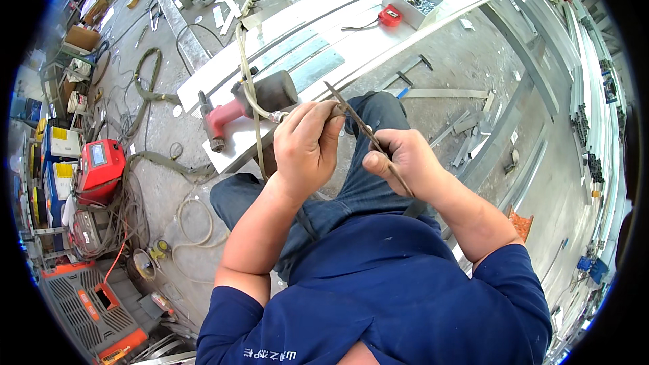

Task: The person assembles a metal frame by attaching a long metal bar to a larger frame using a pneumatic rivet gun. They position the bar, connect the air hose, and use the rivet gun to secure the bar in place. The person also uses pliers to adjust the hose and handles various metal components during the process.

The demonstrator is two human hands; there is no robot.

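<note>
My right hand (403,155) grips a long, thin, dark metal tool (356,118) that looks like a file, slanting from upper left to lower right. Beside the tool's upper part, my left hand (304,138) is closed, with thumb and fingertips pinched together. Something small and greyish seems to be in that pinch, but its kind does not show. Just beyond the left hand, a red air rivet gun (226,115) with a dark cylinder lies on the white bench (365,61). A pale hose (247,71) runs across it.
Farther along the bench are a red tape measure (390,16) and an open box (419,17) of small metal fasteners. A hammer (412,71) lies past my knees among metal offcuts. At left stand a red machine (101,165), tangled cables and a grey-orange case (84,304). Long metal profiles (581,94) line the right.
</note>
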